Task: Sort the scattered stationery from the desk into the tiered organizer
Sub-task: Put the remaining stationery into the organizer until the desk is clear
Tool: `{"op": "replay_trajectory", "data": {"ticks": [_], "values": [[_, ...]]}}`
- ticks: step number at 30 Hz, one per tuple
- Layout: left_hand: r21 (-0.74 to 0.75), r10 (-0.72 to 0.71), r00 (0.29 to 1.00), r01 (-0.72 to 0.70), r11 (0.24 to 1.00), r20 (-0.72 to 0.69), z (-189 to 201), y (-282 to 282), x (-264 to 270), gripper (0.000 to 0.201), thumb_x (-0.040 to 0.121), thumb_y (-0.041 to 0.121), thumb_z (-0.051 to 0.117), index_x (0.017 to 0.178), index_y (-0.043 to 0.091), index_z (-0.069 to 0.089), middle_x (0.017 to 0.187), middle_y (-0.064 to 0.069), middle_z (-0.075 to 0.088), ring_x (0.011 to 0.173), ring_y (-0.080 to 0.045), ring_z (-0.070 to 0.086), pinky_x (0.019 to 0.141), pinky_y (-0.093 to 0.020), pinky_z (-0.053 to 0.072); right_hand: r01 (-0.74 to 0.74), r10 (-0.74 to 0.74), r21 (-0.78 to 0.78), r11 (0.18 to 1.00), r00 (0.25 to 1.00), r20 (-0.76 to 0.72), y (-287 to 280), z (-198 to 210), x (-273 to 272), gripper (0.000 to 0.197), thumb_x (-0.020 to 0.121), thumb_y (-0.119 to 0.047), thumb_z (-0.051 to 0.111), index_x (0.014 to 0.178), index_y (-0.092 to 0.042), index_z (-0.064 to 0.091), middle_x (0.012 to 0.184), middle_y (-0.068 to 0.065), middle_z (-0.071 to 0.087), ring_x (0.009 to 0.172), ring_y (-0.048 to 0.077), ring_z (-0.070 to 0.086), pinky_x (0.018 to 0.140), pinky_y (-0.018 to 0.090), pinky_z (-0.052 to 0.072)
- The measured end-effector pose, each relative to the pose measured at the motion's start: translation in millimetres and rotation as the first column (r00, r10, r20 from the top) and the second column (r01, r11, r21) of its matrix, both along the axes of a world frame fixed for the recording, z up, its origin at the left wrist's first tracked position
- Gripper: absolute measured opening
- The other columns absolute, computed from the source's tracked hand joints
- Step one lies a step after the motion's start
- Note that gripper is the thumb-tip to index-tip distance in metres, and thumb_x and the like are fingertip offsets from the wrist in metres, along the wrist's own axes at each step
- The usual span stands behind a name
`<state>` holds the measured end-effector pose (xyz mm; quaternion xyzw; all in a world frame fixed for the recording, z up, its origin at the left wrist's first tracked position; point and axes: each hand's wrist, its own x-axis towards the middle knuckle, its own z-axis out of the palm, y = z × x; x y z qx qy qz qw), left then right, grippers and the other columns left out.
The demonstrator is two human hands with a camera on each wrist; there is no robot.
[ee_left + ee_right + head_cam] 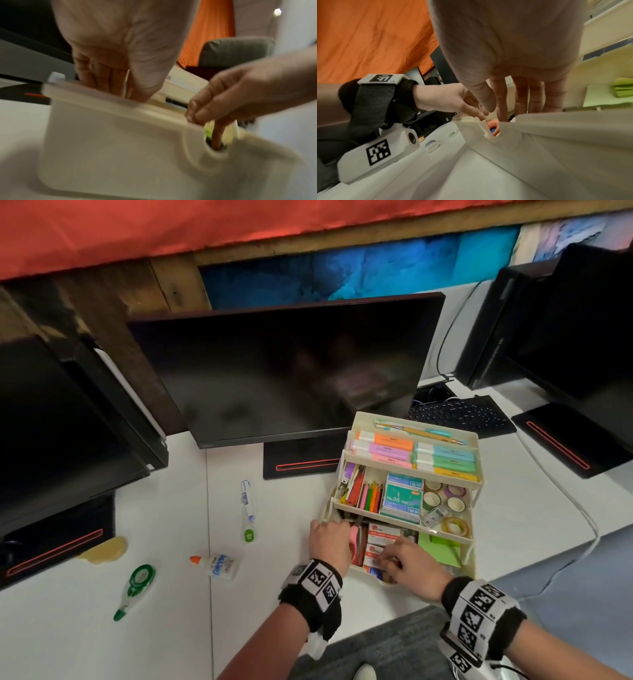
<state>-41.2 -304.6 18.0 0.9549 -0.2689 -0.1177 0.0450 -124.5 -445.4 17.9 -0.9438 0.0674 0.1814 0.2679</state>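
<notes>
Both hands work in the bottom tier of the cream plastic three-tier organizer (468, 559), which stands at 4 o'clock from the dark centre monitor (284, 371). The left hand (330, 537) dips into the tier's 9 o'clock end beside pink sheets (356, 537). The right hand (407, 559) reaches over the red-and-white cardboard boxes (382, 537). Fingertips are hidden, so I cannot tell whether either hand grasps anything.

To do this well, the left hand should probably hold the sheets aside while the right seats things upright, clear of the tier above.

Only the head view shows what remains on the desk: a white glue bottle with orange cap (219, 566) at 8 o'clock from the organizer, a green correction-tape roller (135, 589) beyond it, and a slim white-and-blue corrector (247, 505) at 9 o'clock. Only the left wrist view shows a right finger passing down through the front wall's rounded notch (205, 154).
</notes>
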Motion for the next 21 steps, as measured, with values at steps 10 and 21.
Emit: {"op": "replay_trajectory", "data": {"ticks": [10,21], "values": [[-0.277,0.566,0.824,-0.553,0.786,-0.039,-17.3,148.3,28.6,0.03,0.092,0.017,0.047,0.122,0.017,0.052,0.116,-0.008,0.049,0.1,-0.027,0.055,0.085,-0.036,0.046,-0.194,0.164,0.116,0.974,0.959,0.229,86.0,41.3,49.3,0.022,0.092,-0.015,0.047,0.11,-0.02,0.06,0.098,-0.011,0.046,0.096,0.013,0.053,0.069,0.018,0.03],[-0.063,0.566,0.749,-0.62,0.782,-0.346,-49.4,220.6,29.1,0.056,0.083,0.048,0.06,0.124,0.014,0.041,0.134,-0.01,0.022,0.113,-0.029,0.046,0.094,-0.03,0.042,-0.313,0.308,-0.012,0.95,0.939,-0.152,206.7,-14.6,135.2,0.051,0.092,-0.008,0.035,0.141,-0.023,0.034,0.134,0.014,0.025,0.119,0.037,0.044,0.103,0.038,0.038]]}}
